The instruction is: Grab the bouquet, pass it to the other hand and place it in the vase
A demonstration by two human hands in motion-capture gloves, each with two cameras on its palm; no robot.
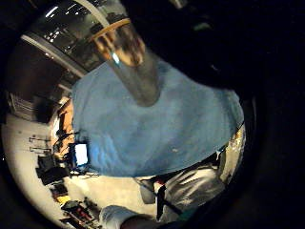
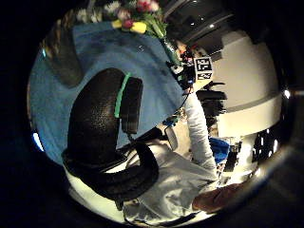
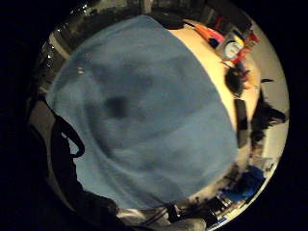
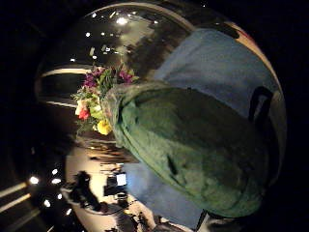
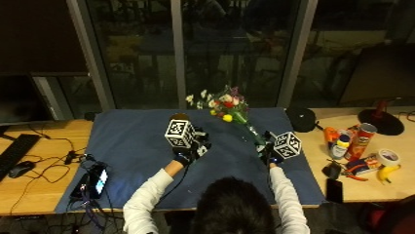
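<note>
The bouquet (image 5: 228, 109) is held up over the blue cloth (image 5: 136, 146), its long axis slanting: the stems (image 5: 252, 132) run down toward the person's right hand (image 5: 269, 155), and the flower heads point up and away from the person, toward the window (image 5: 195, 48). The right hand's fingers are curled round the lower end of the stems. From the right thumb side palm view, a green wrap (image 4: 193, 159) round the stems fills much of the picture, with the blooms (image 4: 96, 104) spreading beyond it.

The left hand (image 5: 185, 155) hovers above the cloth, near the bouquet but apart from it, its fingers (image 2: 99, 123) curled and holding nothing. A glass vase (image 1: 131, 62) with a gold rim stands upright on the cloth just beyond that hand.

The cloth covers the middle of a wooden table (image 5: 39, 175). Beside the cloth lie a phone (image 5: 97, 179) and cables, and on the far side from them cans (image 5: 360, 141), a banana (image 5: 387, 171) and a tape roll (image 5: 389, 156).

The flowers are mixed: yellow, red, purple and white heads among green leaves.
</note>
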